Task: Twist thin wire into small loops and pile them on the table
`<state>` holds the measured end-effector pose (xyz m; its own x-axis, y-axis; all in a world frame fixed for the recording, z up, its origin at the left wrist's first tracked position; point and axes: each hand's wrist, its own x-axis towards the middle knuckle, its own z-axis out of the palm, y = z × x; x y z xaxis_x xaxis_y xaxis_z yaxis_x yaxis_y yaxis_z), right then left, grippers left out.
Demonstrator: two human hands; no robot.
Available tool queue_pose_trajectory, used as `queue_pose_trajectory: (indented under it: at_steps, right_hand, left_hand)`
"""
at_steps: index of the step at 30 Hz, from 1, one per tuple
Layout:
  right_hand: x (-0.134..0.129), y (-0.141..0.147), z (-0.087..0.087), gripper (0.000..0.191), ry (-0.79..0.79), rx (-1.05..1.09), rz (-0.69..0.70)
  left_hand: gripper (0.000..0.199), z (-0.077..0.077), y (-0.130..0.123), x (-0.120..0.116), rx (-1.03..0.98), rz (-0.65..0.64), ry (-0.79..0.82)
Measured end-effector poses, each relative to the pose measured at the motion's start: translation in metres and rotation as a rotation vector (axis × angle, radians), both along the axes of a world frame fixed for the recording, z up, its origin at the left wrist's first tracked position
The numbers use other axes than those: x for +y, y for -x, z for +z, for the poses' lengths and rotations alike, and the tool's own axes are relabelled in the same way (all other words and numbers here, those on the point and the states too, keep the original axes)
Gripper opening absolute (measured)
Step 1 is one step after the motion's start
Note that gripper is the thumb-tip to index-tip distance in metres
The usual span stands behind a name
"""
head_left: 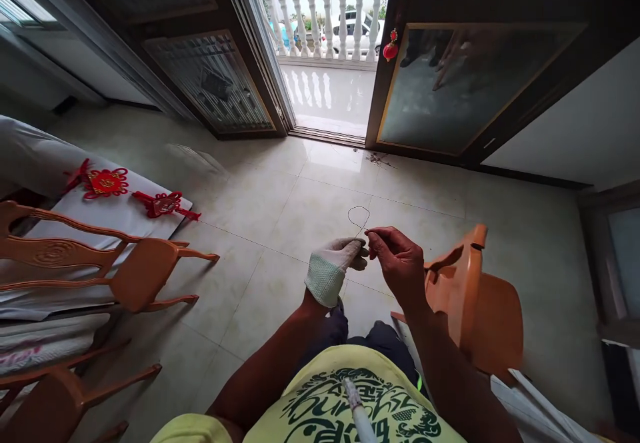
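Observation:
A thin dark wire [359, 208] forms a small loop that stands up above the two hands, its ends crossing below the loop. My left hand [337, 263], in a white and pale green knit glove, pinches the wire where the ends cross. Just to the right, my bare right hand [399, 254] has thumb and forefinger closed on the wire's other end. The fingertips of both hands nearly touch. The wire is very fine, and its lower ends are hidden by the fingers.
Wooden chairs stand at the left [145, 273] and right [493, 323]. Red knot ornaments [106, 183] lie on a white-covered surface [47, 230]. Ahead, an open doorway [327, 138] leads to a balcony; dark debris [376, 159] lies on the floor nearby.

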<state>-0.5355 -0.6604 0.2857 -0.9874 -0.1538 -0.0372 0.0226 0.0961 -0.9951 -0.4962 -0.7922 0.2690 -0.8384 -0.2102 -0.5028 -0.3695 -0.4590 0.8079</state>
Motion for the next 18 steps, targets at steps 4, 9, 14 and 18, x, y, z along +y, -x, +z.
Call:
queue_pose_trajectory:
  at_steps: [4,9,14,18]
  right_hand:
    - [-0.033,0.032,-0.004,0.019,-0.010,0.005,0.015]
    - [-0.069,0.093,-0.018,0.019,0.006,0.001,-0.003]
    - [-0.111,0.191,-0.042,0.019,0.027,-0.008,0.023]
    - [-0.142,0.290,-0.052,0.019,0.025,-0.002,0.036]
  left_hand:
    - [0.038,-0.007,0.028,-0.032,0.003,0.003,-0.007]
    - [0.034,-0.014,0.092,-0.066,-0.026,-0.016,-0.008]
    - [0.033,-0.031,0.192,-0.105,-0.055,-0.002,0.007]
    - [0.037,-0.044,0.290,-0.138,-0.028,-0.021,0.035]
